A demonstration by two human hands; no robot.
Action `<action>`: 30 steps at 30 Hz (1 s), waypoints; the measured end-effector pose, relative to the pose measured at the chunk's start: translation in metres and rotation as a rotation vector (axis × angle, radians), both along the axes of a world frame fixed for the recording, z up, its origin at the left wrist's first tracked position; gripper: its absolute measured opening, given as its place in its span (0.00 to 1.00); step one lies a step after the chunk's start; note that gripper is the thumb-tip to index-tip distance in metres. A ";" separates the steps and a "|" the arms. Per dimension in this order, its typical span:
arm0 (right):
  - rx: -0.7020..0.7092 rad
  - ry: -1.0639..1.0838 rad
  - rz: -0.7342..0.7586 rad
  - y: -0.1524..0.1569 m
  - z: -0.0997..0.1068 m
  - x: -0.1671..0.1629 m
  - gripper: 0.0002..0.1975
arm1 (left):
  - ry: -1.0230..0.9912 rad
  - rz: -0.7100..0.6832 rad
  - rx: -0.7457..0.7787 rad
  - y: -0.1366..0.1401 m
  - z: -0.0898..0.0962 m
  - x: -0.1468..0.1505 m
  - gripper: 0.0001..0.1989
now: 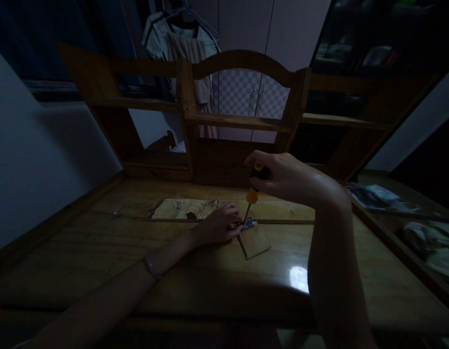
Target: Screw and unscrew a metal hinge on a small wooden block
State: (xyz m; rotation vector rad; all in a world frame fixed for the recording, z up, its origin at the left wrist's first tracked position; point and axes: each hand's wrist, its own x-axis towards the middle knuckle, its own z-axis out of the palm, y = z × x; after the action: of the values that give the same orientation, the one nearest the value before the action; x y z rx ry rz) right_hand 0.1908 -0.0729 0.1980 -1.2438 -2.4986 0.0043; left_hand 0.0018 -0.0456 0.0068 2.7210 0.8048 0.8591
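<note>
My right hand [273, 172] wraps round the black and yellow handle of a screwdriver [252, 195]. Its shaft points down, slightly tilted, and the tip meets a small metal hinge [249, 224]. Beneath that hinge lies a small square wooden piece [254, 241], against a long wooden board [180, 209] with a rough left end. My left hand [221, 223] rests at the left side of the hinge, its fingers curled and pinched close to the screwdriver tip. Whatever those fingertips grip is too small and dark to make out.
The wooden desk [111, 261] carries a few small metal pieces [118, 211] at the left. Behind it rises a wooden shelf unit [242, 122]. Plastic-wrapped items [380, 194] and cloth [431, 242] lie to the right. Clothes hang at the back.
</note>
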 end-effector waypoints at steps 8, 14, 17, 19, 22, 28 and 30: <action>0.000 -0.004 0.003 0.000 -0.001 0.000 0.16 | -0.012 -0.009 -0.015 0.000 -0.001 0.000 0.03; 0.010 -0.001 0.007 0.001 -0.001 -0.001 0.16 | 0.002 -0.015 -0.005 0.000 0.001 0.000 0.03; 0.008 -0.002 0.009 0.001 -0.001 0.000 0.16 | -0.001 -0.009 -0.003 -0.001 0.001 0.000 0.03; 0.003 -0.002 0.006 0.001 -0.001 0.000 0.15 | -0.001 -0.002 -0.003 -0.001 0.001 0.000 0.03; 0.004 -0.001 0.009 0.001 -0.002 0.000 0.16 | 0.001 0.005 -0.002 -0.001 -0.001 0.000 0.03; 0.021 0.000 0.002 -0.001 0.000 -0.001 0.14 | -0.008 0.011 0.004 -0.001 -0.001 0.000 0.04; 0.021 0.003 0.000 -0.001 0.001 -0.002 0.12 | -0.006 0.006 0.005 -0.001 -0.001 0.000 0.04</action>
State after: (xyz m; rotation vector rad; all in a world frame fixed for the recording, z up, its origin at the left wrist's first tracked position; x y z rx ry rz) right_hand 0.1889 -0.0743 0.1992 -1.2352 -2.4897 -0.0205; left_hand 0.0019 -0.0463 0.0059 2.7202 0.8116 0.8710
